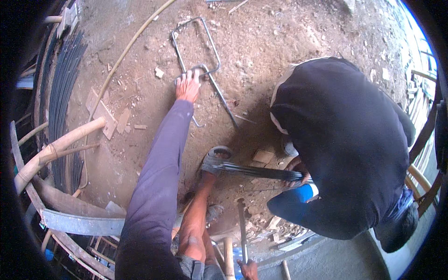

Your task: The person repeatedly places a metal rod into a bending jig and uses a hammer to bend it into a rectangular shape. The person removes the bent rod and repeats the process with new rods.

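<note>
My left hand [188,87], at the end of a long purple-grey sleeve, reaches out over the dirt floor. Its fingers curl over the near side of a steel rod bent into a rectangular loop [214,46]. A straight length of rod slants from beside the hand toward the lower right, and a small hooked end shows below the wrist. At the lower edge, my right hand [248,269] is closed round a narrow flat metal bar [242,228] that points away from me. Part of that hand is cut off by the picture's edge.
At right a person in dark clothing [345,130] bends low, one hand [301,170] on a bundle of dark rods [266,171]. The bundle's other end lies by my foot [211,165]. Bamboo poles [60,151] and many long dark rods [65,79] are at left; a hose [126,49] curves behind.
</note>
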Tool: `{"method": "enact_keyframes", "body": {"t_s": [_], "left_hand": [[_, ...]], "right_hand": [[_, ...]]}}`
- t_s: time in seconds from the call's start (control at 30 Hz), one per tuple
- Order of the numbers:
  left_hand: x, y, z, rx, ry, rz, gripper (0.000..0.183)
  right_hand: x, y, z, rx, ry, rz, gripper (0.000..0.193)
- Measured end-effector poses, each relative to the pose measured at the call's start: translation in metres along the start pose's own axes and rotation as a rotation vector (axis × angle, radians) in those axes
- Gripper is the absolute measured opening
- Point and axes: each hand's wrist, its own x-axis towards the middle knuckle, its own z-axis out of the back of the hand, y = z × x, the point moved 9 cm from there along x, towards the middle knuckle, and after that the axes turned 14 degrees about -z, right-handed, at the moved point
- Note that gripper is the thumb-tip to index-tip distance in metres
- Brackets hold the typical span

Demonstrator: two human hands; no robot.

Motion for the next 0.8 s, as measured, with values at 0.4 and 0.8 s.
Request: {"method": "enact_keyframes", "body": {"t_s": [0.4, 0.8], "left_hand": [[-0.131, 0.032, -0.006, -0.079, 0.405, -0.108, 0.036], [-0.309, 0.013, 0.283, -0.388, 0.173, 0.223, 0.044]], "right_hand": [[-0.020, 0.012, 0.015, 0.214, -0.012, 0.000, 0.045], [-0.077, -0.100, 0.005, 0.277, -0.179, 0.183, 0.050]]}}
